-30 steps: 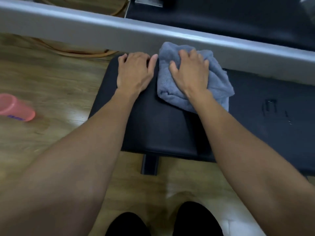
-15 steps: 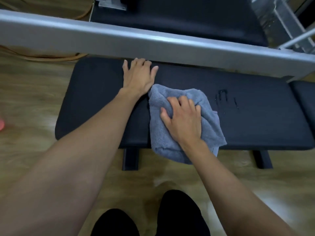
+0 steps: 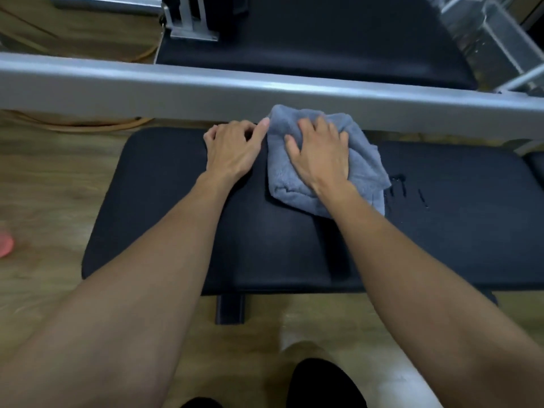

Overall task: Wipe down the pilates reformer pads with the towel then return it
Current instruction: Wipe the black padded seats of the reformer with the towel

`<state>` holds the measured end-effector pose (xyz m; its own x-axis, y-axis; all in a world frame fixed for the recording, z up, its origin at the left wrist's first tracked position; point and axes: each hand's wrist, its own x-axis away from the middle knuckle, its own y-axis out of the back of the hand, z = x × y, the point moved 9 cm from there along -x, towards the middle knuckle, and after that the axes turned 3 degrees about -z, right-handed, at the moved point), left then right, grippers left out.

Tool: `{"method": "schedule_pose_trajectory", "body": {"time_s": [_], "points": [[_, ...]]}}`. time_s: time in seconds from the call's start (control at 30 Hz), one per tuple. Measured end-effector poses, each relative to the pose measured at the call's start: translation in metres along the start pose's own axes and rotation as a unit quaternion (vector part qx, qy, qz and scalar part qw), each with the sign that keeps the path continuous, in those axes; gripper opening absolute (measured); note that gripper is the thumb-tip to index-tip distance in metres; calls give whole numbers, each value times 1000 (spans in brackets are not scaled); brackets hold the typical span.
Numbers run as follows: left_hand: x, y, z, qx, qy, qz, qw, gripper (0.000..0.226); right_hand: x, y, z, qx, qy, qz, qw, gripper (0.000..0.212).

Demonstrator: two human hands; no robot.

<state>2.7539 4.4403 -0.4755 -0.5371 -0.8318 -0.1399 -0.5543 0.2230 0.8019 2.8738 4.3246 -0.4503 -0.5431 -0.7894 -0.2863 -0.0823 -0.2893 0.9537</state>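
A long black padded bench pad point(image 3: 164, 207) lies across the view below a grey metal rail. A crumpled grey-blue towel point(image 3: 365, 160) sits on the pad's far edge, against the rail. My right hand point(image 3: 321, 154) presses flat on the towel, fingers spread over it. My left hand point(image 3: 232, 148) rests on the bare pad just left of the towel, fingers curled at the far edge, thumb touching the towel. A few wet streaks point(image 3: 400, 187) show on the pad right of the towel.
The grey metal rail point(image 3: 117, 81) runs across the frame. Beyond it lies another black reformer pad point(image 3: 323, 54) with a metal bracket point(image 3: 191, 22). A pink cup point(image 3: 6, 244) lies on the wooden floor at left. My black shoes point(image 3: 323, 384) are below.
My right hand has pushed the towel from the pad's near edge up to the far edge by the rail. My left hand stayed on the pad.
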Motion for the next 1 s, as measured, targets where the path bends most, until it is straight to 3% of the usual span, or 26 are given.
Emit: {"method": "schedule_pose_trajectory", "body": {"time_s": [0.13, 0.37, 0.6, 0.7, 0.8, 1.0], "points": [[14, -10, -21, -90, -34, 40, 995, 55, 82, 30, -16, -32, 13, 5, 999, 35], [25, -54, -98, -74, -76, 94, 990, 49, 162, 59, -56, -13, -20, -3, 1000, 38], [1, -65, -108, -24, -83, 3, 996, 51, 86, 33, -79, -19, -23, -19, 999, 31], [-6, -70, -105, 39, -72, 2, 997, 59, 21, 14, -91, -12, -15, -43, 999, 33], [-6, -72, -100, 58, -59, 23, 996, 54, -34, -8, -101, -5, -19, 5, 1000, 39], [2, -76, -111, -101, -118, 36, 987, 47, 14, 14, -108, -5, -17, -8, 1000, 36]]}}
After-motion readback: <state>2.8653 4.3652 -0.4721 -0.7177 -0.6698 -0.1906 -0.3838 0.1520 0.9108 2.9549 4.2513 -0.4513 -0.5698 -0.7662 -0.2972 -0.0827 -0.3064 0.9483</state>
